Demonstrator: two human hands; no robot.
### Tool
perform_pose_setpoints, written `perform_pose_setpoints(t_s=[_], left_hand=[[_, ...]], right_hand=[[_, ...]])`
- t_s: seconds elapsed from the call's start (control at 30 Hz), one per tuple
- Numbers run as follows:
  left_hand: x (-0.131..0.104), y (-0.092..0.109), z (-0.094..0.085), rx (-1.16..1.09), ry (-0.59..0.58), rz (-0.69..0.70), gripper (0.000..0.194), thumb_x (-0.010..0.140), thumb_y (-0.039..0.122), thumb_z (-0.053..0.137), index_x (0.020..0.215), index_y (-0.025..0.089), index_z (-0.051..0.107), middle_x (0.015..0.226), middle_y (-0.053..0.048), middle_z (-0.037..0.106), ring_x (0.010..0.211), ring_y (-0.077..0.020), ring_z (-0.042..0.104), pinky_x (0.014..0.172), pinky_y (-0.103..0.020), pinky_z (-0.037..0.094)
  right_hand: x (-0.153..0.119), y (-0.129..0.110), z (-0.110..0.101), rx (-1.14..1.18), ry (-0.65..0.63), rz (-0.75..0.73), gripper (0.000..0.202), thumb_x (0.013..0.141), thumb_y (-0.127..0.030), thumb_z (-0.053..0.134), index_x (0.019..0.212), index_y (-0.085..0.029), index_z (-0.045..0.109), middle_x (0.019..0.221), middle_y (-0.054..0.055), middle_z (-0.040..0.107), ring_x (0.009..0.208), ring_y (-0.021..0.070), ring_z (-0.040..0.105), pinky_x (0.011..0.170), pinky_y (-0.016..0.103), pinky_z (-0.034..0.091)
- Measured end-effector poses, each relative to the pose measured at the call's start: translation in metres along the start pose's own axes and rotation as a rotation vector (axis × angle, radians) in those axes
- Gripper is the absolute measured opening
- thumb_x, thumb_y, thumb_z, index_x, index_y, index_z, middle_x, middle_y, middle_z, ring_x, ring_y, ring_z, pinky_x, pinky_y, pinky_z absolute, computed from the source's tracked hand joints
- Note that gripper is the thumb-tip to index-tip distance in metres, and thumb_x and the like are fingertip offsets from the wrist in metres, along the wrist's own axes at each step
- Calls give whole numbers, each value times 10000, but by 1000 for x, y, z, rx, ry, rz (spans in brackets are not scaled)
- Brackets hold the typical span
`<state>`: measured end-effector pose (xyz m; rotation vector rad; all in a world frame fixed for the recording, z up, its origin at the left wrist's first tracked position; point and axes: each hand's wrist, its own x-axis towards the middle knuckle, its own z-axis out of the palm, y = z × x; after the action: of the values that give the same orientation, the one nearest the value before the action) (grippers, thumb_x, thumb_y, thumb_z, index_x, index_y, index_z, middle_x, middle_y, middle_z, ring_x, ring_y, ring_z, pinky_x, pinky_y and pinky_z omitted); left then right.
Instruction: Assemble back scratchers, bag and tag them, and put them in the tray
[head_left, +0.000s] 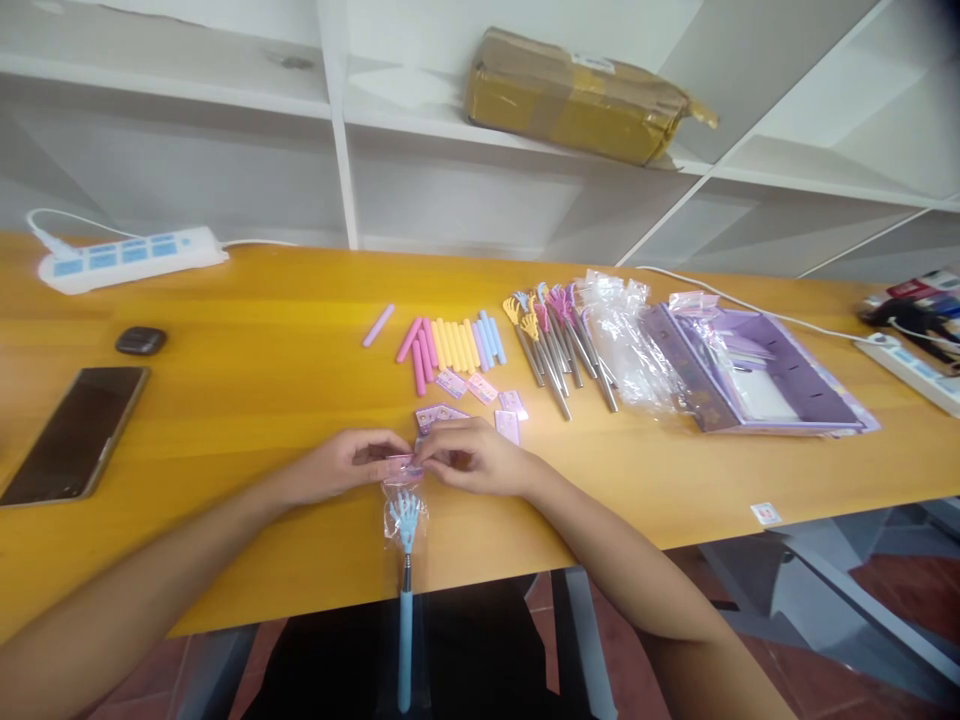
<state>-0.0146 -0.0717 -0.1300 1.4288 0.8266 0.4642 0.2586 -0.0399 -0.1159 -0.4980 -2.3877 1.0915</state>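
Note:
A light blue hand-shaped back scratcher (406,600) lies in a clear plastic bag, its handle reaching past the table's front edge. At the bag's top, my left hand (349,467) pinches a pink card (405,468) from the left. My right hand (476,457) closes its fingers at the same card from the right. Just behind the hands are a purple card (439,414) and several small pink and purple cards (482,388). Farther back lie pink, yellow, purple and blue tubes (454,345) in a row. Several back scratchers with metal rods (559,345) rest to their right.
Clear plastic bags (634,345) lie beside a purple box (780,375) on the right. On the left are a phone (75,435), a small black case (140,341) and a white power strip (135,260). A taped package (577,98) sits on the shelf above the wooden table (262,340).

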Motion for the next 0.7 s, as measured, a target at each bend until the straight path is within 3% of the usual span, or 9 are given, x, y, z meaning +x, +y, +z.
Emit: perform_pose_setpoints(t_s=[0.23, 0.37, 0.5, 0.7], left_hand=[[1, -6, 3, -43, 22, -21, 290, 987, 424, 724, 1168, 199, 739, 1145, -61, 789, 1071, -213, 736, 950, -316, 556], [3, -6, 3, -72, 53, -16, 314, 960, 417, 754, 1167, 181, 732, 1140, -77, 785, 1048, -212, 743, 935, -315, 564], [4, -6, 4, -90, 78, -17, 294, 950, 411, 765, 1114, 169, 735, 1060, -67, 779, 966, -190, 739, 863, -289, 567], [5, -8, 11, -214, 134, -13, 318, 869, 397, 853, 1009, 154, 702, 862, -18, 735, 768, -144, 696, 728, -259, 552]], right_hand=[[0, -2, -1, 1, -13, -10, 158, 1053, -222, 571, 1066, -189, 725, 920, 47, 711, 768, 142, 604, 743, 284, 486], [1, -3, 1, -18, -14, -25, 228, 1070, -255, 563, 879, -186, 668, 838, 23, 604, 742, 140, 540, 727, 290, 441], [3, -1, 9, -54, 67, 17, 402, 1093, -301, 541, 710, -202, 471, 748, -11, 460, 711, 139, 459, 699, 293, 376], [6, -3, 24, -68, 192, 172, 411, 958, -359, 736, 780, -225, 392, 756, -34, 481, 686, 129, 422, 661, 271, 330]])
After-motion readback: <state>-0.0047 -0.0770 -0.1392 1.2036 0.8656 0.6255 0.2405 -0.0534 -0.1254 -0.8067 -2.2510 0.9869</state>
